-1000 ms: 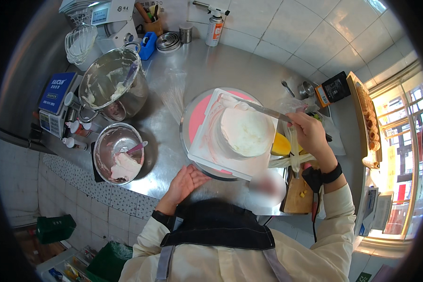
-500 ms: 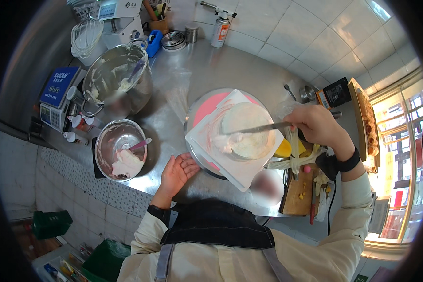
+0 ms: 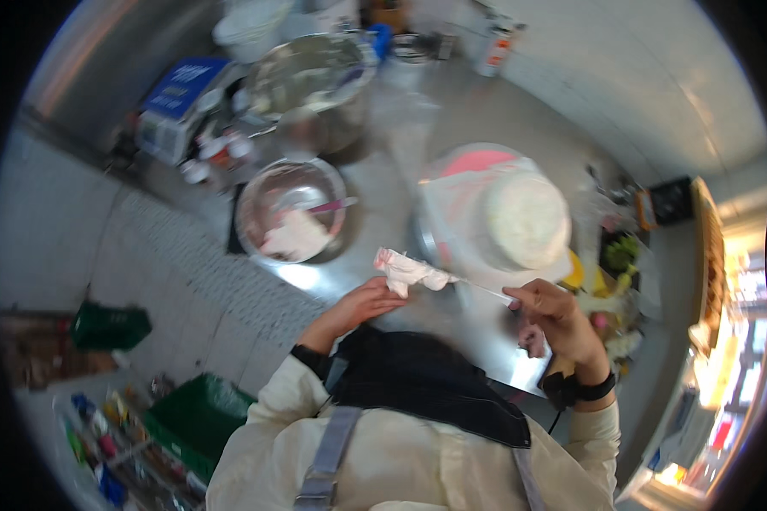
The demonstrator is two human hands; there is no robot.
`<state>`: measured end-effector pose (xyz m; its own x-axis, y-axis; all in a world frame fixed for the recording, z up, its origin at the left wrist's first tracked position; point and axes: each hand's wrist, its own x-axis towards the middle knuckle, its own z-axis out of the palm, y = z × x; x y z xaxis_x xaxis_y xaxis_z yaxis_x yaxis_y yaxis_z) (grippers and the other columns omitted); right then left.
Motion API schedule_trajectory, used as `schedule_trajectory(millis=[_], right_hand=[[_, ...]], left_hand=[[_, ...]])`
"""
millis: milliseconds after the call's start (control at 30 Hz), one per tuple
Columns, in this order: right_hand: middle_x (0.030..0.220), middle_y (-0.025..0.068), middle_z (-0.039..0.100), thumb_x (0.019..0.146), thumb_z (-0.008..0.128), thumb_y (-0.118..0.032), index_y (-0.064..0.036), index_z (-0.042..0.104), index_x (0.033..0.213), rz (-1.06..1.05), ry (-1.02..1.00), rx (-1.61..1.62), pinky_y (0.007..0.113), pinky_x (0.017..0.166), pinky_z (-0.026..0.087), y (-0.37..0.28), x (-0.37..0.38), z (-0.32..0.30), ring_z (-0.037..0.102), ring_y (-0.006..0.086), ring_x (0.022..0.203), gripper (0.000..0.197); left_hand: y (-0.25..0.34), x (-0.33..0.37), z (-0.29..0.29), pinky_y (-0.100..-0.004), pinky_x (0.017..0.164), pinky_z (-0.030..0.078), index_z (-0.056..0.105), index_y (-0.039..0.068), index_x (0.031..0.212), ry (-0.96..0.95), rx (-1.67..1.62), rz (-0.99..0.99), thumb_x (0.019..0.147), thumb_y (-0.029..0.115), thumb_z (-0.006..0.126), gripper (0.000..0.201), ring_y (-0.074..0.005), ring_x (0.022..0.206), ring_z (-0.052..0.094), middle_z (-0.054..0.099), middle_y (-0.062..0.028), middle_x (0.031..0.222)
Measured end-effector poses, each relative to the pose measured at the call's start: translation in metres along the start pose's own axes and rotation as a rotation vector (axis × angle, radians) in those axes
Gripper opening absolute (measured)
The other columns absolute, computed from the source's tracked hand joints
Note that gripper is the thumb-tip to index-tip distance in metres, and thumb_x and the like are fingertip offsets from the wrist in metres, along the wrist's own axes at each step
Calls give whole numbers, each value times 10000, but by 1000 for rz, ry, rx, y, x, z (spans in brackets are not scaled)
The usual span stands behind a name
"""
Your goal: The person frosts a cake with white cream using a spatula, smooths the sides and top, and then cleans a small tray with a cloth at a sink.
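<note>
Spatula: the metal spatula (image 3: 481, 289) is off the cake; half a second ago its blade lay low over the cake's left side, and now it is drawn back toward the body.
Cream on the blade: a thick pinkish-white clump (image 3: 407, 271) hangs at the blade's far end, bulkier than anything the earlier views show there.
Right hand: the right hand (image 3: 556, 319) has come down from beside the cake toward the apron, fingers closed around the spatula's handle.
Left hand: the left hand (image 3: 366, 307) is empty as far as it shows, fingers stretched out just beside the clump (blur hides whether they touch it).
Hands: apart from each other, with the loaded blade reaching across between them.
Cake: the round white cake (image 3: 528, 220) sits on the white board (image 3: 452, 209) over the pink-topped turntable (image 3: 477, 160), with neither hand on it.
Bowl: the steel bowl (image 3: 340, 187) on the table (image 3: 382, 226), left of the turntable, holds more pinkish cream (image 3: 296, 237) and a purple-handled scraper (image 3: 334, 205).
View: the head has turned, so bowl and cake both appear farther right, and everything is smeared.
Meaning: spreading seems paused, since the cream rides on the blade, away from the cake; how even its coating is cannot be judged through this blur.
</note>
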<state>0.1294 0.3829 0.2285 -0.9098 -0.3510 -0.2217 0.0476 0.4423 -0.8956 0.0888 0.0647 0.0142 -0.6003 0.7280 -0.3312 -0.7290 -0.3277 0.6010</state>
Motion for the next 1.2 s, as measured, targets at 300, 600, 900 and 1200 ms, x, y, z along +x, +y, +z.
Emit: schedule_trajectory(millis=[300,600,900,1200], right_hand=[[975,119,484,847,518,-13,-129,486,1292,-483,95,-216,314,710,463,47,130,192,546,254,845,461],[1003,96,471,705,536,37,-138,459,1312,-361,113,-768,369,657,515,47,128,230,571,279,847,636],[988,92,497,682,564,8,-134,507,1278,-326,219,-785,345,646,518,92,17,187,575,252,834,616],[887,113,582,670,557,77,-52,645,1049,-303,842,-834,298,556,467,58,-91,118,578,231,678,410]], left_hand=[[20,-86,-54,-394,1032,362,385,5,1251,557,-287,569,876,87,432,387,-278,1228,427,453,-181,1279],[35,-104,-77,-418,1069,305,433,18,1134,420,-259,585,863,76,459,278,-282,1229,421,472,-155,1244],[31,-101,-83,-409,1080,287,389,9,1279,391,-163,428,892,129,419,407,-292,1280,378,407,-196,1355],[30,-34,-1,-382,1067,305,317,12,1354,41,79,84,952,218,370,454,-293,1281,376,381,-228,1366]])
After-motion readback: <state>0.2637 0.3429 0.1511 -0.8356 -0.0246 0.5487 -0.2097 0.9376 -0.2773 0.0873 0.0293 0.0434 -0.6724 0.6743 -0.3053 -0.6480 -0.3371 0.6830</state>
